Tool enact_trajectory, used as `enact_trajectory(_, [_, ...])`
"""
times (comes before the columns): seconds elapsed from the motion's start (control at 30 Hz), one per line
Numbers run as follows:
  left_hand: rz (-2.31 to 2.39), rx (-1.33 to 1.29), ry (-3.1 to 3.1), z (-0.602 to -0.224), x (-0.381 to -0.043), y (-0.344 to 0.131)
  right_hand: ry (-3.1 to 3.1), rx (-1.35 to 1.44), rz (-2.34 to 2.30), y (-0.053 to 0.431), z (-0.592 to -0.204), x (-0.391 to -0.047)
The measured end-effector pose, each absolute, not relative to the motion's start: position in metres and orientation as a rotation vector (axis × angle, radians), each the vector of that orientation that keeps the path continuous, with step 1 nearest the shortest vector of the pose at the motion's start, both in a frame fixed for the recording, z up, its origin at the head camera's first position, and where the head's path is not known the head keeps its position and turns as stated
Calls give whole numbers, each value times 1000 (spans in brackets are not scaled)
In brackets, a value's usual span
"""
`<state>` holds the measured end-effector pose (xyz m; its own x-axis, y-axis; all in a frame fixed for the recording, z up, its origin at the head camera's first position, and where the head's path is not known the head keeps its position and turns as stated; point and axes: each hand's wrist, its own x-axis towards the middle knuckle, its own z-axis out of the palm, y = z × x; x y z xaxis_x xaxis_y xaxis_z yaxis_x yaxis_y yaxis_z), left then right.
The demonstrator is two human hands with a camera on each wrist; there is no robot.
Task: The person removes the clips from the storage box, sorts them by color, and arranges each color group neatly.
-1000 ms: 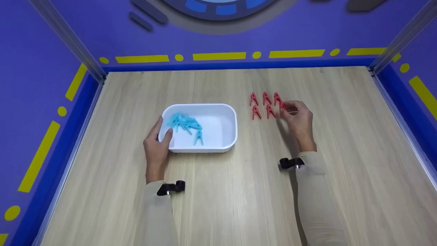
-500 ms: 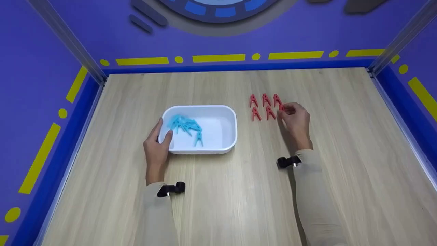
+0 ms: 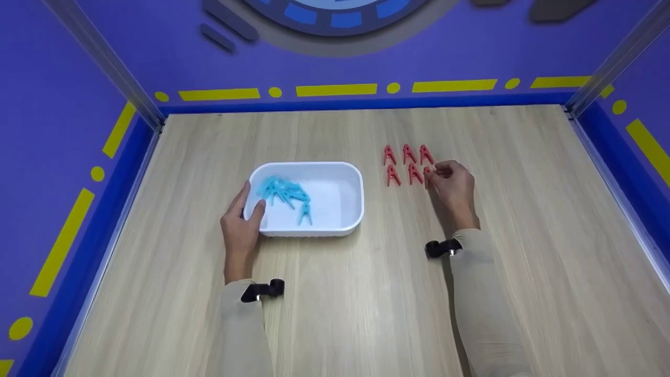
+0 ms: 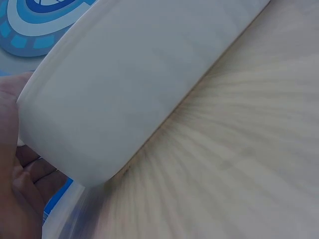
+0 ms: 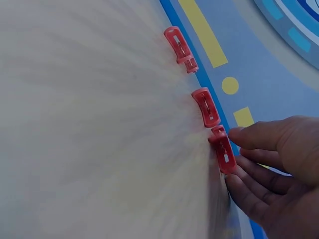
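Purple-blue panels make up the back wall [image 3: 282, 68] beyond the tub and the side walls [image 3: 47, 157] to its left and right. Yellow bars [image 3: 336, 90] line their lower part, and a ring motif [image 3: 337, 26], cut off by the view, lies above. Pale wood-grain table [image 3: 335, 303]: level surface, extending on every side of the tub. White tub [image 3: 337, 199]: shallow, round-cornered, resting on the table. Left grip [image 3: 239, 222]: grasping the tub's left end, thumb over the rim. A pull here, if unintended, could drag the tub and slide its loose contents. Right grip [image 3: 454, 191]: to the right of the tub, fingers slack, tips at the end peg [image 5: 224, 149]; whether they touch it cannot be told. Blue pegs [image 3: 282, 188]: inside the tub, heaped towards its left end, one lying nearer its front; overlap hides their number. Red pegs [image 3: 413, 168]: six, to the right of the tub, in two rows of three, their legs spread towards the person. The end peg closes the near row, partly covered by the right grip. Probable fault: a fingertip snagging this peg could twist it out of line or nudge its close neighbour, the spacing being narrow.
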<state>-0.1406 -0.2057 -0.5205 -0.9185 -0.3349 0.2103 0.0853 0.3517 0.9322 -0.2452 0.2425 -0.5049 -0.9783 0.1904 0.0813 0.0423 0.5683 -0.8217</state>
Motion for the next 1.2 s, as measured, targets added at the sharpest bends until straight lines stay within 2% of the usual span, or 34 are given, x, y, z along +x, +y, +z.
enact_trajectory(0.33, [-1575, 234, -2263, -521, -140, -208, -2920, -128, 1357, 246, -485, -238])
enact_trajectory(0.83, [-1567, 193, -2259, -521, -141, -207, -2808, -136, 1258, 243, -498, -244])
enact_trajectory(1.2, [-1566, 208, -2266, -520, -141, -205, -2748, -120, 1305, 242, -482, -239])
